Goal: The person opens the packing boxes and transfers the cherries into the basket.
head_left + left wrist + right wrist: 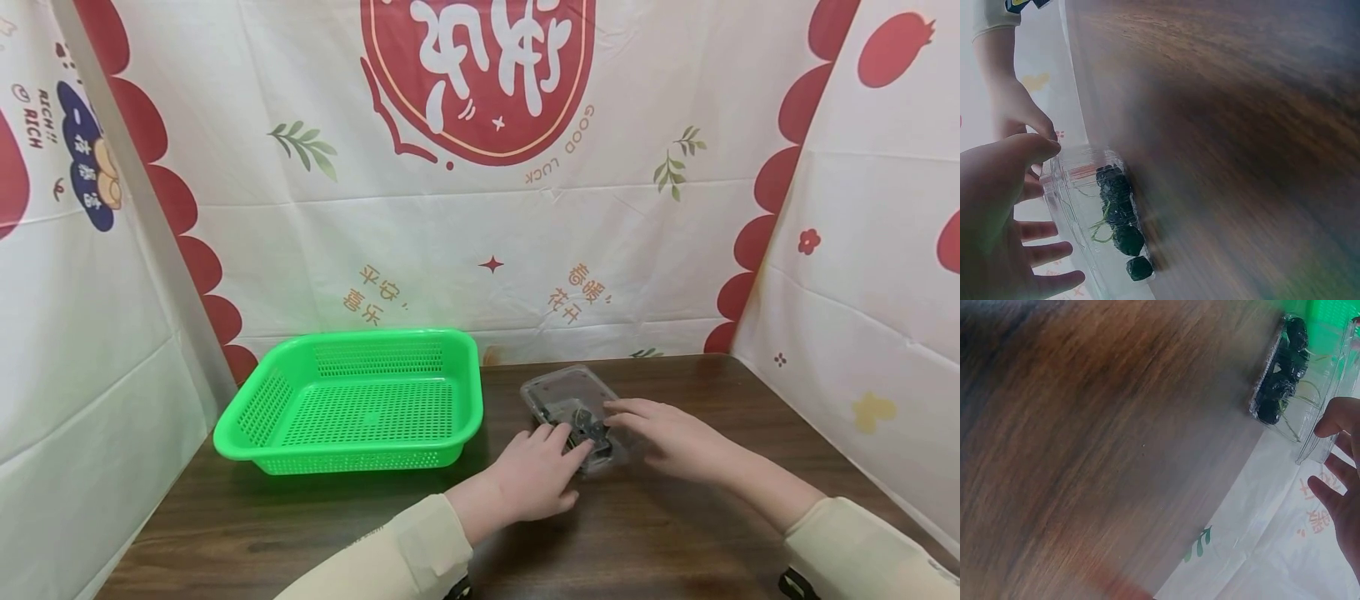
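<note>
A clear plastic clamshell box [562, 386] with its lid down sits on the table, holding dark grapes [1124, 215] with thin green stems. My left hand [531, 477] reaches over the near left side of the box, its fingers spread and the thumb at the lid's rim in the left wrist view. At the box's right edge is my right hand [678, 437], fingertips right at the lid. In the right wrist view its thumb [1335, 417] overlaps the rim while the other fingers are apart and fairly straight.
A bright green perforated plastic basket [367, 454] stands to the left of the box on the dark wooden table [660, 533]. White printed cloth [637, 242] hangs behind the table and along both sides.
</note>
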Demonstrator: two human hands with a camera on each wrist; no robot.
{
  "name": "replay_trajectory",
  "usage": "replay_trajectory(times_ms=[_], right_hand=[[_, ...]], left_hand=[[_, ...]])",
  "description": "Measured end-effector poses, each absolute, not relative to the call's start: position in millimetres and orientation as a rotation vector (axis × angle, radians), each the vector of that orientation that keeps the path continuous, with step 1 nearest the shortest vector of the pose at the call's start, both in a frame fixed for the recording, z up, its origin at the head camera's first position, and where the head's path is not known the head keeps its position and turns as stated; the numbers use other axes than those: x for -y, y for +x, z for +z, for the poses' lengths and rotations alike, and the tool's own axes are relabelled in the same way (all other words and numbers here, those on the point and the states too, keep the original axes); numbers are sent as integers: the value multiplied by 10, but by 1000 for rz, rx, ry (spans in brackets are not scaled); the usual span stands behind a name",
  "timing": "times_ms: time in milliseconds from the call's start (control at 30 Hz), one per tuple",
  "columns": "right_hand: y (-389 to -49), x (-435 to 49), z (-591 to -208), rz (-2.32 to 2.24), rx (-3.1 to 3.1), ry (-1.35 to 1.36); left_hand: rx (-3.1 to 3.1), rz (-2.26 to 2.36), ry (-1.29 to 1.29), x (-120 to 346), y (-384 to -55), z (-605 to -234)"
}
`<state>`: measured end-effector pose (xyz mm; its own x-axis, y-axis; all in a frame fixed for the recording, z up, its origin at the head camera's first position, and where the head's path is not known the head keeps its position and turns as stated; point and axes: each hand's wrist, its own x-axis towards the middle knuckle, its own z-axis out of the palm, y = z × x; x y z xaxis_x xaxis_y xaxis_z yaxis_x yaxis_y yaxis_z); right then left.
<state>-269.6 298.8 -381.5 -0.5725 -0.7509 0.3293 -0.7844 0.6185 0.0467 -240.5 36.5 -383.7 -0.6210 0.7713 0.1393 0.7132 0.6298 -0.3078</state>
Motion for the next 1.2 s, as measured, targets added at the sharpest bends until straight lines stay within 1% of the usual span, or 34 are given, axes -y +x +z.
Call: replay_trajectory(times_ms=[933, 1200], right_hand=[[-2816, -2974, -3833, 161, 2483, 1239], [-2837, -2952, -3830, 152, 2567, 1188]], left_hand=[[2564, 336, -1239, -410, -2370, -3841], [2562, 317, -1258, -423, -2361, -3835]])
